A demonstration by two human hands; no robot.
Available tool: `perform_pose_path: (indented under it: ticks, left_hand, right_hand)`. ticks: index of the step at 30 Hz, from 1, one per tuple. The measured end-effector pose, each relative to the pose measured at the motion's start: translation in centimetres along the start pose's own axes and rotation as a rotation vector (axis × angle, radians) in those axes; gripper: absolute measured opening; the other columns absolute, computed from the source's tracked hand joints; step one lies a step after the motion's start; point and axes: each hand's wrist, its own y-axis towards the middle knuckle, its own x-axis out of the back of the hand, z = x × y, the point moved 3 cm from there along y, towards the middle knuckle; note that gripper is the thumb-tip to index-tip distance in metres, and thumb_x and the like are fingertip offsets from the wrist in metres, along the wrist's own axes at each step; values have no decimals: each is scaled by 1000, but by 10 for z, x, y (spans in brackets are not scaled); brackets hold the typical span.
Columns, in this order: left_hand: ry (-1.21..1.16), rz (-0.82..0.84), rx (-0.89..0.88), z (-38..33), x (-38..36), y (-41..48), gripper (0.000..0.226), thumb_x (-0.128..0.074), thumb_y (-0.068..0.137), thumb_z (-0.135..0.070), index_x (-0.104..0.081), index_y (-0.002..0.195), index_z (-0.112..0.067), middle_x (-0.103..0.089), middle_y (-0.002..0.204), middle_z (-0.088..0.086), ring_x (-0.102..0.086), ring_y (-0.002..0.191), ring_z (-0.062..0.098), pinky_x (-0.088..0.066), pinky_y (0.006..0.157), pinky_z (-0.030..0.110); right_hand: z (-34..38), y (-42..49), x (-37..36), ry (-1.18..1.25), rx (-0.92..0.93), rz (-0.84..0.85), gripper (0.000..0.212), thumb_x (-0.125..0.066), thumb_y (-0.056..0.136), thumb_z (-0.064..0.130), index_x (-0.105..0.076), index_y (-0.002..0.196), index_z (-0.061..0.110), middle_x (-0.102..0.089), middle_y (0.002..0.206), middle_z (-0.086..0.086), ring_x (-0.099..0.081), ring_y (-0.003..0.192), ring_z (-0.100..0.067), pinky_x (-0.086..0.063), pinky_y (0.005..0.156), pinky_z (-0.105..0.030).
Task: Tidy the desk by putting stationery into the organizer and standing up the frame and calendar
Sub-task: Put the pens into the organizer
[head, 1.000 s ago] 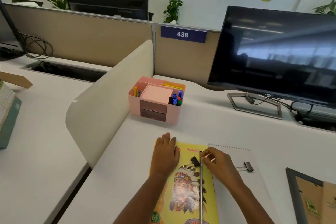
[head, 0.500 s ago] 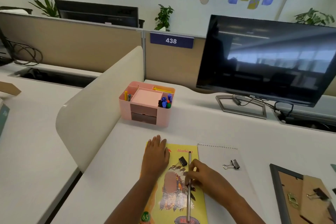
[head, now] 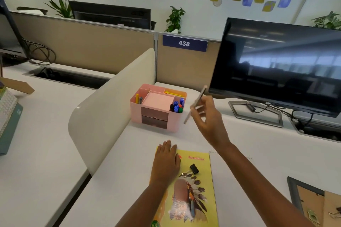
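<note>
Evidently the right hand is carrying a long, thin silver metal ruler toward the pink plastic desk organizer: its fingers pinch the strip near its middle, holding it in the air, tilted, just to the right of the organizer. Held by the middle, the ruler balances and can be tipped end-down into a compartment; the back right slot with the yellow sticks looks a likely home, though that is a guess. The left hand lies flat and open, grasping nothing, on the top left corner of the yellow picture-covered notebook, seemingly to steady it on the white worktop. A black binder clip rests on the notebook's cover, not yet put away. At the lower right a dark-framed picture frame lies face down with its brown backing up, not yet stood upright. No calendar can be clearly made out.
</note>
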Motion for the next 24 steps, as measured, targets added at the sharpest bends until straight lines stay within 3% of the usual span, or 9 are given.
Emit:
perform_pose_path:
  ticks: [2,7,15,24]
  left_hand:
    - [-5,12,2,0,0,0,41,-34,80,-30,-69,94,-16,-70,102,9,-67,95,23,-53,82,38]
    - [-24,15,10,0,-1,-1,40,-34,80,-29,-68,95,-16,-70,104,9,-67,97,23,-53,83,38]
    - [-49,27,9,-1,-3,-2,40,-34,80,-29,-69,96,-19,-70,104,6,-66,98,21,-52,85,36]
    - [-43,46,17,-2,0,-2,39,-35,80,-28,-69,96,-19,-70,105,7,-66,99,21,-51,87,37]
  right_hand:
    - [13,24,-17,49,17,-32,16,-51,91,12,-43,104,6,-59,97,-5,-59,82,-11,-49,64,-10]
    - [19,75,-63,245,-127,-106,23,-41,95,13,-53,107,-2,-65,104,-23,-64,94,-34,-55,85,-42]
    - [10,123,-122,248,-212,-48,29,-43,95,14,-57,113,-3,-65,111,-20,-64,100,-32,-51,88,-36]
    - [-18,125,-136,230,-301,30,37,-44,93,10,-43,130,5,-56,127,-19,-54,115,-32,-48,98,-45]
